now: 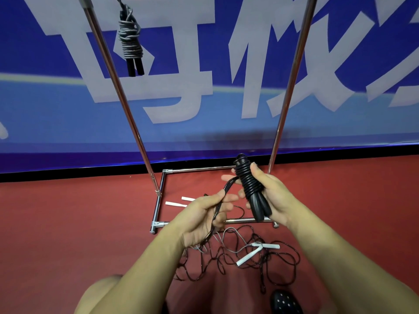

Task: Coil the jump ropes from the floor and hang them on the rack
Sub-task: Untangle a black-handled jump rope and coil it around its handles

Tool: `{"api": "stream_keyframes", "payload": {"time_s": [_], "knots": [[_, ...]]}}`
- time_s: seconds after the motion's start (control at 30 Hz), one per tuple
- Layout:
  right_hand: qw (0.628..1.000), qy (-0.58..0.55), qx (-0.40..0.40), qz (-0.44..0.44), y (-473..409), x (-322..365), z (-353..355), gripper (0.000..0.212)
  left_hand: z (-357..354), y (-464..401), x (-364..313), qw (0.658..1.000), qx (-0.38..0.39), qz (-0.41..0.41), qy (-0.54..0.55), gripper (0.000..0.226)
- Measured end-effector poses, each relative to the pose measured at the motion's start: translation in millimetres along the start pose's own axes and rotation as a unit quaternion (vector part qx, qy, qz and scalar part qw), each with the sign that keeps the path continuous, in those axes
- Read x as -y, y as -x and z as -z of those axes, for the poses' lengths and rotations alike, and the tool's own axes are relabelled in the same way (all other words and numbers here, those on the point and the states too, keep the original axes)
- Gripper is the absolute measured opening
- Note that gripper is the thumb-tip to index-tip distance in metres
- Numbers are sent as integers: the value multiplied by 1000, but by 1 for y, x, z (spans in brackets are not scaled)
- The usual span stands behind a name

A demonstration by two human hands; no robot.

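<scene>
My right hand (269, 196) grips a black jump rope (249, 184) whose cord is wound in tight coils round its two handles, held upright. A loose stretch of that cord runs left and down into my left hand (204, 216), which pinches it. Below my hands, several uncoiled ropes (238, 259) lie tangled on the red floor, thin dark and grey cords with white handles (247, 257). A grey rope coiled round black handles (130, 41) hangs from the top of the chrome rack (127, 105) at upper left.
The rack's base frame (158, 209) rests on the red floor in front of a blue banner wall (204, 87), and two more white handles (174, 203) lie inside it. My knee (99, 295) and a dark dotted shoe (285, 302) show at the bottom.
</scene>
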State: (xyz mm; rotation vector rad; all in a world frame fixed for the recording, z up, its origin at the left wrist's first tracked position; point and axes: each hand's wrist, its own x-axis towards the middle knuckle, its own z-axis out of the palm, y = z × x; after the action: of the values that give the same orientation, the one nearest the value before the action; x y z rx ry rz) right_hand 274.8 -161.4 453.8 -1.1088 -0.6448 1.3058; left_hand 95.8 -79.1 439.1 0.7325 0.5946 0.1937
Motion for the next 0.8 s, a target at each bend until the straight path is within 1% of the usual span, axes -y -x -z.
{"api": "stream_keyframes", "payload": {"time_s": [0.07, 0.13, 0.33, 0.4, 0.5, 0.57, 0.63, 0.8], "knots": [[1000, 8, 0, 4, 0, 2, 2, 51, 1, -1, -2, 999, -28, -19, -11, 28], [1000, 15, 0, 4, -2, 3, 3, 51, 2, -2, -2, 996, -53, -44, -47, 24], [998, 65, 3, -3, -8, -4, 7, 54, 9, -2, -3, 977, -139, -90, -131, 12], [997, 83, -4, -4, -8, -6, 7, 51, 10, -2, -4, 965, -164, -118, -169, 7], [992, 121, -29, 0, -9, -10, 5, 40, 8, -3, -2, 925, -208, -177, -264, 13], [988, 151, -38, 13, -12, -15, 4, 34, 6, -5, 1, 909, -210, -203, -297, 10], [985, 161, -52, 23, -16, -22, 4, 34, 5, -7, 4, 911, -191, -215, -297, 10], [983, 165, -77, 29, -21, -33, 5, 28, 6, -9, 8, 902, -163, -203, -344, 18]]}}
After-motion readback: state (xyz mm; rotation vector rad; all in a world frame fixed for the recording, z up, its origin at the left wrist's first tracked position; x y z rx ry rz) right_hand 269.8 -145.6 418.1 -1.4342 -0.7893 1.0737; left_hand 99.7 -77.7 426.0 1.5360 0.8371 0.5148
